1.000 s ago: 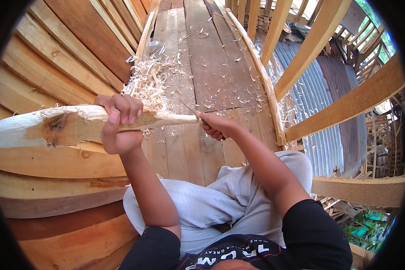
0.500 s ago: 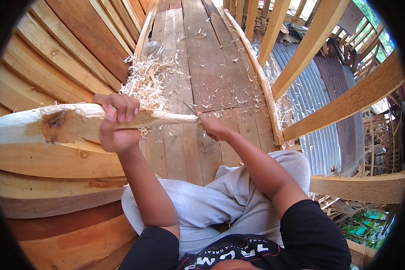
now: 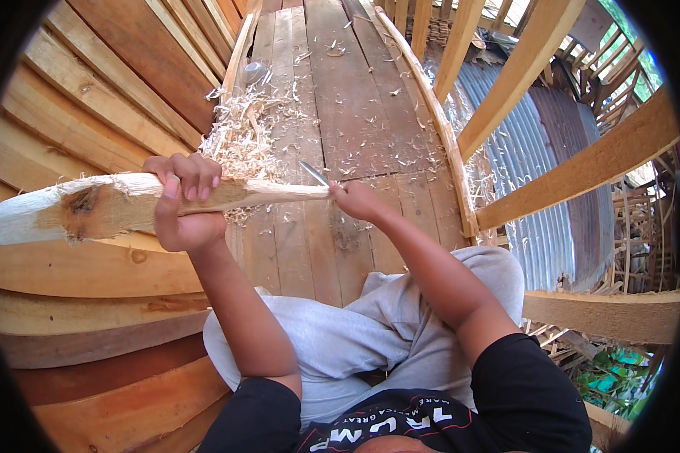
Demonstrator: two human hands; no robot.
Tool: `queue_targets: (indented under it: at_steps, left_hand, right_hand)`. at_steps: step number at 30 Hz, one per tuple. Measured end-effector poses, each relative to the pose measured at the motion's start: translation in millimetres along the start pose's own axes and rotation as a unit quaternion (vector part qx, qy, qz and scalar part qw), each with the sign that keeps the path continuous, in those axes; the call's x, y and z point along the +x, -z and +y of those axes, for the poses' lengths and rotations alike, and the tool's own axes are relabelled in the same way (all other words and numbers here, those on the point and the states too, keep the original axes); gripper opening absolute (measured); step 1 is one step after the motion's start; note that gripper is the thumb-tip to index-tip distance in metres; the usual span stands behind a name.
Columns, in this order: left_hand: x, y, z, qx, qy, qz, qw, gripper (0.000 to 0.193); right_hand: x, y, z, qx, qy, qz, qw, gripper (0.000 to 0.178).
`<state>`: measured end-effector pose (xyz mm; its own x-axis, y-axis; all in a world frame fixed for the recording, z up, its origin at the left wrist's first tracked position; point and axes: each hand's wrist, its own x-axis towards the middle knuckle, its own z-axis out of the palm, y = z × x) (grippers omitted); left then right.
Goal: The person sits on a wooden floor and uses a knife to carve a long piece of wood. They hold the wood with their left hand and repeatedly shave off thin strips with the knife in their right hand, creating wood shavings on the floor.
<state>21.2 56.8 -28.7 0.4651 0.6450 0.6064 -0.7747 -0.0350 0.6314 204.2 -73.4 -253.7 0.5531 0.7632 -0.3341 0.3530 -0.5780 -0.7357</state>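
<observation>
A long, pale wooden pole (image 3: 121, 208) runs in from the left, thick there with a brown knot and carved down to a thin end at the right. My left hand (image 3: 193, 202) is wrapped round it, thumb nearest me and fingers over the far side. At the thin tip is my right hand (image 3: 357, 202), closed on a knife whose bright blade (image 3: 313, 174) points away and to the left. The knife's handle is hidden in the fist. The blade's base is beside the tip; whether they touch I cannot tell.
Curled wood shavings (image 3: 242, 140) are heaped on the plank floor (image 3: 351, 128), with a small clear container (image 3: 255, 73) beyond them. A board wall (image 3: 91, 272) stands close on my left. On the right are wooden posts (image 3: 521, 79) and corrugated metal sheets (image 3: 533, 181).
My left hand and the pole have shifted slightly left. The knife blade has turned, showing more of its bright flat side, and its point sits a little farther away and to the left.
</observation>
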Motion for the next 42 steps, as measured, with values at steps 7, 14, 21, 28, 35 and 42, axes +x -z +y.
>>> queue_targets:
  at_steps: [7, 14, 21, 28, 35, 42]
  left_hand:
    - [-1, 1, 3, 0.012, -0.004, -0.001, 1.0, 0.016]
    - [1, 8, 4, 0.004, -0.001, 0.002, 1.0, 0.013]
    - [2, 7, 2, 0.008, 0.006, 0.022, 1.0, 0.012]
    - [0, 5, 4, 0.01, 0.004, 0.03, 0.999, 0.013]
    - [0, 0, -1, -0.002, 0.002, 0.005, 1.0, 0.013]
    - [-5, -18, -1, 0.013, 0.003, 0.004, 1.0, 0.013]
  right_hand:
    - [-19, 2, -26, 0.214, -0.17, -0.066, 0.96, 0.059]
    - [-8, 19, -21, 0.402, -0.238, -0.287, 0.836, 0.053]
    - [-31, 70, -59, 0.272, -0.117, -0.202, 0.934, 0.056]
    - [-57, 141, -68, 0.174, -0.091, -0.019, 0.98, 0.055]
    - [-50, 143, -41, 0.463, -0.097, 0.271, 0.838, 0.045]
    - [-53, 69, -35, 0.285, -0.014, 0.037, 0.958, 0.034]
